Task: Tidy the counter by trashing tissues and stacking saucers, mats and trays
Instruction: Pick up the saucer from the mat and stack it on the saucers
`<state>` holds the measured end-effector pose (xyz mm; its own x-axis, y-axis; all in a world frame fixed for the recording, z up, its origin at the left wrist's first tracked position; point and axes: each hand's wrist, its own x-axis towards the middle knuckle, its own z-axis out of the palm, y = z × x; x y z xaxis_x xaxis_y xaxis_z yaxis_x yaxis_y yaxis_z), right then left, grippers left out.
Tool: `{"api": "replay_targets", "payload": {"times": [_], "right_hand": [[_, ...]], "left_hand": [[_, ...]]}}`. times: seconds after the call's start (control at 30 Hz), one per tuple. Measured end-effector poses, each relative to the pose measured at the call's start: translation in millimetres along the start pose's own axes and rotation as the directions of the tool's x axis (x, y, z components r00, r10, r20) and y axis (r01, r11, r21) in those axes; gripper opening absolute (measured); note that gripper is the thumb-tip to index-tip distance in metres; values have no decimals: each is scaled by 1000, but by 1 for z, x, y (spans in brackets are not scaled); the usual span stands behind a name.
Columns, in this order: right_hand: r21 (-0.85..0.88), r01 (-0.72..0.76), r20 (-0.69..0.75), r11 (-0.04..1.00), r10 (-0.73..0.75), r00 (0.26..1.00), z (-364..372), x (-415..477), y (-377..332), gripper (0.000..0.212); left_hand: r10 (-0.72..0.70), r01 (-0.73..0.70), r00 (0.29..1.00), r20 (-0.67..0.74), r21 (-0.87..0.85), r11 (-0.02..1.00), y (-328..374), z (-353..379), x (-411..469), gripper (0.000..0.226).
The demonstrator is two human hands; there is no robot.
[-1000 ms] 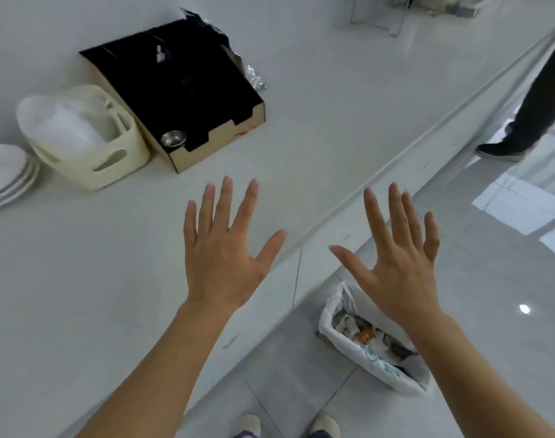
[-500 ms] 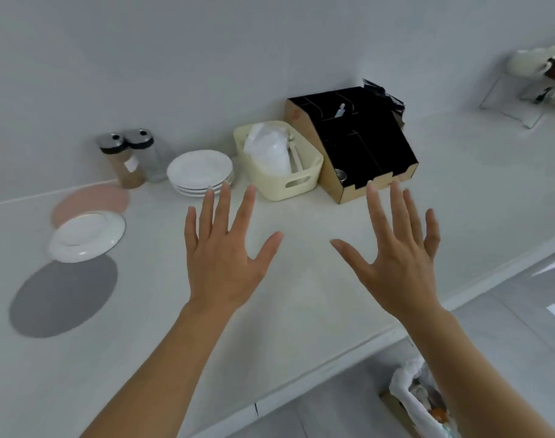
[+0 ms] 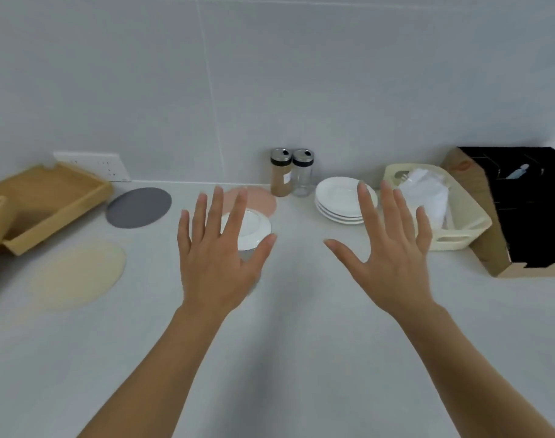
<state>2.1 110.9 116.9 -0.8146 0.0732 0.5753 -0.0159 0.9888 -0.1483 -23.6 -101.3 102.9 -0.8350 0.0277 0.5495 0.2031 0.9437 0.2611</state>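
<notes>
My left hand (image 3: pixel 217 257) and my right hand (image 3: pixel 393 257) hover spread and empty above the white counter (image 3: pixel 301 343). A single white saucer (image 3: pixel 254 227) lies partly behind my left fingers. A stack of white saucers (image 3: pixel 339 200) sits behind my right fingertips. Round mats lie flat: a grey mat (image 3: pixel 139 207), a pink mat (image 3: pixel 260 199) behind the single saucer, a cream mat (image 3: pixel 77 275) at the left. Wooden trays (image 3: pixel 45 203) rest at the far left, one tilted on another.
Two shaker jars (image 3: pixel 290 177) stand by the wall. A cream plastic basket (image 3: pixel 459 222) with white contents sits to the right, beside a black-lined cardboard organiser (image 3: pixel 522 216). A wall socket (image 3: pixel 92 165) is behind the trays.
The view has swung left from the floor and bin to the counter; mats, trays and saucers have come into sight. Both hands stay spread and empty in front of me.
</notes>
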Motion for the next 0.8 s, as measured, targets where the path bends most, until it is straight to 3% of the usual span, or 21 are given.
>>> {"api": "replay_targets", "payload": {"times": [0.47,0.8], "right_hand": [[135,178,-19,975,-178,984,34,28,-35,74],[144,193,-18,971,-193,981,45,35,-23,73]], "left_hand": [[-194,197,980,-36,103,975,-39,-17,-11,69],[-213,216,976,-44,63,974,-30,-4,-8,73]]}}
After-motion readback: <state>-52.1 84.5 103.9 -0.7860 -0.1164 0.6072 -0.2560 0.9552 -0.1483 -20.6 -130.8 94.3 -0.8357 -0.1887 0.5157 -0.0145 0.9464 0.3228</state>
